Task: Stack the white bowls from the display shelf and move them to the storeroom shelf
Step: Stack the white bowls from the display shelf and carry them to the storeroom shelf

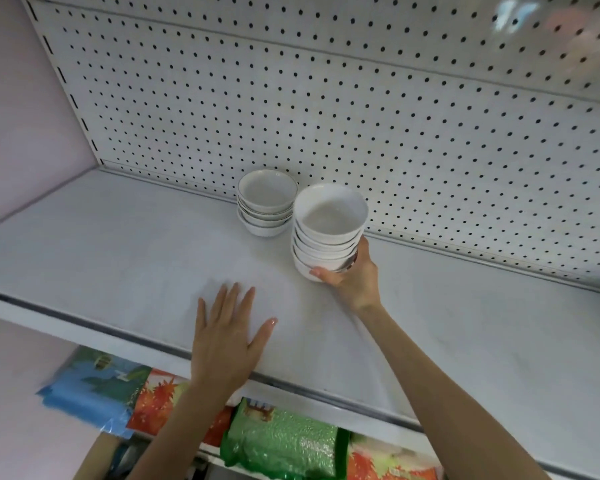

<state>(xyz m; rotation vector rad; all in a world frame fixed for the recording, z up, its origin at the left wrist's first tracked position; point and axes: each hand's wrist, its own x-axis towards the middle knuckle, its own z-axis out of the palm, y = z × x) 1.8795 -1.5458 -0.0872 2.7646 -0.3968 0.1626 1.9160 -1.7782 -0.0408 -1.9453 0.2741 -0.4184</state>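
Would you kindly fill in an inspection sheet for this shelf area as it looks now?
Surface: white shelf.
Job's things: far stack of bowls by the pegboard, untouched; near stack beside it, held.
Clutter: nothing seen.
Grippers: right hand grips the near stack's base; left hand open, fingers spread over the shelf front, holding nothing.
Cables: nothing seen.
Surroundings: pegboard behind; pink wall at left; coloured bags on the level below.

Two bowl stacks (328, 230) (265, 202) on shelf (118, 265)
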